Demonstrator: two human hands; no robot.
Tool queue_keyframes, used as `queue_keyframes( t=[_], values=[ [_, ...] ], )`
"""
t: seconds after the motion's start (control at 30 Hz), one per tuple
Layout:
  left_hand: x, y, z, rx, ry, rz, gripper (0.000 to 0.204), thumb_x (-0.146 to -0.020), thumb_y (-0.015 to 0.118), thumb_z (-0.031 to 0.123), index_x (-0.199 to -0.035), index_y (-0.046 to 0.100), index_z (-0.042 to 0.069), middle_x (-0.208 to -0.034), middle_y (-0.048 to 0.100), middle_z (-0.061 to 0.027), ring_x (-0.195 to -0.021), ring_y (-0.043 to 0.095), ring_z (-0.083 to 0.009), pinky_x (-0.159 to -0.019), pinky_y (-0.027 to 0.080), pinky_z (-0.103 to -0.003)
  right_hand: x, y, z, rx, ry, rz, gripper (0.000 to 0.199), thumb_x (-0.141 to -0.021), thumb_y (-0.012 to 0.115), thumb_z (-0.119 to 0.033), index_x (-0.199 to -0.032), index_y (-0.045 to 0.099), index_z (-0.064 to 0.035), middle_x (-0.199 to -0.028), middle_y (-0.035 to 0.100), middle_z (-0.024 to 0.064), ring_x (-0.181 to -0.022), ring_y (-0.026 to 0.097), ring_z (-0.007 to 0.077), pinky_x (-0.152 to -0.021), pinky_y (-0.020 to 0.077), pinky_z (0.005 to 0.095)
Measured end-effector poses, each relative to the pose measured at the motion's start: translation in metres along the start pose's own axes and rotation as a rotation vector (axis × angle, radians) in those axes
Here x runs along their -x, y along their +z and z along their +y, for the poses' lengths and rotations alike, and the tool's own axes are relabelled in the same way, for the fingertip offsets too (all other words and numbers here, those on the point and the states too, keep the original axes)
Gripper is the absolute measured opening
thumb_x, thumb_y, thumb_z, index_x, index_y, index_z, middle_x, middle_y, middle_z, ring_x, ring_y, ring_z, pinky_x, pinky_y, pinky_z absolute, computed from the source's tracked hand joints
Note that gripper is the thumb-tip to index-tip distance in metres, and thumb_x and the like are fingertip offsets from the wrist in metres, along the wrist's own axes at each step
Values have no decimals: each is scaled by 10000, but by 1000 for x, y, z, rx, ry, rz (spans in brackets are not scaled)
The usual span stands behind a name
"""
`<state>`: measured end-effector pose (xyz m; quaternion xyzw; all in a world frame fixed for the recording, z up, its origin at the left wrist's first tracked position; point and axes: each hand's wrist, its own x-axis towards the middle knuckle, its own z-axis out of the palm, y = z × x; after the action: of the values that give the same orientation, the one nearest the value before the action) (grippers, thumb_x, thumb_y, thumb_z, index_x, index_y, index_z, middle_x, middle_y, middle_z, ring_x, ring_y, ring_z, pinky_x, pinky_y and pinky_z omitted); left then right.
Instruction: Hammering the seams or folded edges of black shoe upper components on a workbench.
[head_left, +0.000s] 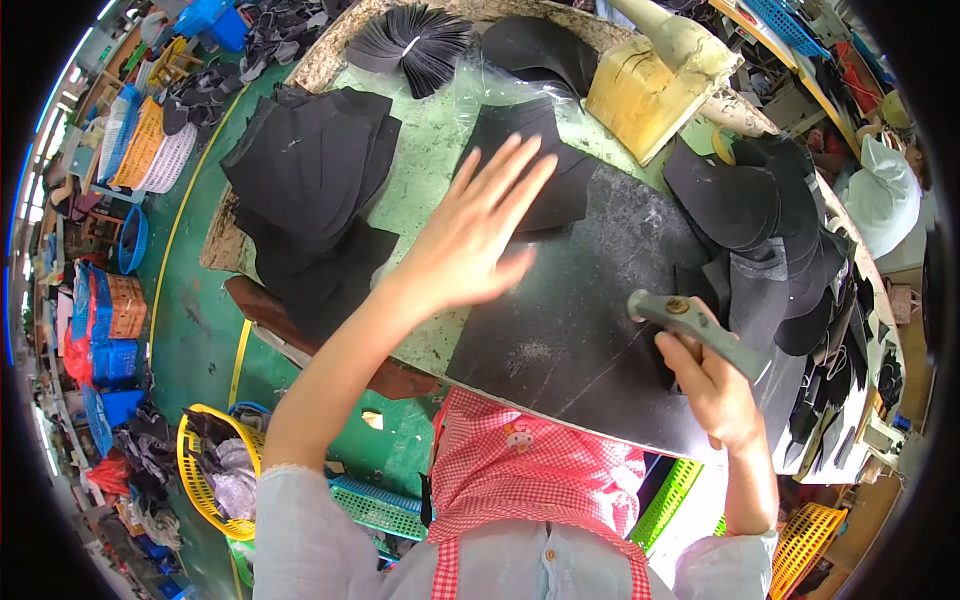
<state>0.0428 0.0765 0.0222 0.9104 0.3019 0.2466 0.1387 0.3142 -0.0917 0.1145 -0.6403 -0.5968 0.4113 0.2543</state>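
Note:
My left hand [470,235] lies with its fingers spread over a black cut piece [560,190] near the middle of the table, at the far edge of a scuffed black mat [570,330]. My right hand [720,392] is wrapped round a hammer [690,322], its metal head above the right part of the mat. The handle is mostly hidden by the hand. To the left, black cut pieces are stacked in a larger pile [305,160], with more black pieces [325,280] nearer me. Overlapping rounded black pieces [725,195] lie on the right.
At the back are a fanned bundle of black pieces [410,45], dark curved pieces [540,52] and a yellowish block [635,95]. Many black strips [830,390] crowd the right edge. Below the table stand a yellow basket [200,470] on the left and another yellow basket [805,545] on the right.

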Motion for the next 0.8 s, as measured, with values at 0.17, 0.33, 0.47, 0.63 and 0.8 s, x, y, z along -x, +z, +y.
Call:
queue_keyframes(
  t=[0.17, 0.33, 0.47, 0.63, 0.8],
  values=[
    [-5, -5, 23, 88, 29, -53, 249, -1018, 660, 167, -1209, 760, 41, -1638, 479, -155, -1617, 270, -403, -1293, 286, -556, 20, -12, 3, 63, -98, 50, 102, -979, 702, 45, -1055, 653, 93, -890, 577, 153, -612, 569, 226, -576, 430, 333],
    [82, -7, 122, 265, 95, -535, 660, -761, 838, 296, -1309, 676, -34, -1616, 467, -255, -1566, 374, -393, -1264, 327, -570, 20, 0, 9, 4, -65, -121, 158, -972, 736, -37, -1049, 609, 16, -710, 598, 115, -585, 621, 232, -548, 429, 375],
    [64, -19, 115, 379, 53, -548, 641, -869, 832, 428, -1317, 674, -3, -1537, 562, -203, -1430, 513, -358, -1135, 441, -495, 19, 18, 22, 172, -54, -251, 173, -983, 723, -53, -1076, 579, -32, -770, 614, 183, -663, 680, 422, -568, 502, 463],
    [24, 38, 82, 237, 72, -99, 416, -826, 849, 264, -1206, 740, 134, -1114, 632, -47, -1084, 585, -290, -979, 460, -476, 20, 23, 27, 218, 45, -331, 318, -969, 671, -212, -1149, 489, -23, -849, 680, 252, -863, 711, 474, -717, 547, 543],
    [24, 54, 76, 330, 67, -79, 311, -749, 894, 203, -1054, 833, 211, -935, 583, 30, -941, 568, -225, -927, 426, -430, 25, 20, 34, 202, 5, -310, 294, -963, 671, -183, -1145, 496, -31, -813, 670, 238, -820, 711, 463, -683, 544, 532]
  ],
)
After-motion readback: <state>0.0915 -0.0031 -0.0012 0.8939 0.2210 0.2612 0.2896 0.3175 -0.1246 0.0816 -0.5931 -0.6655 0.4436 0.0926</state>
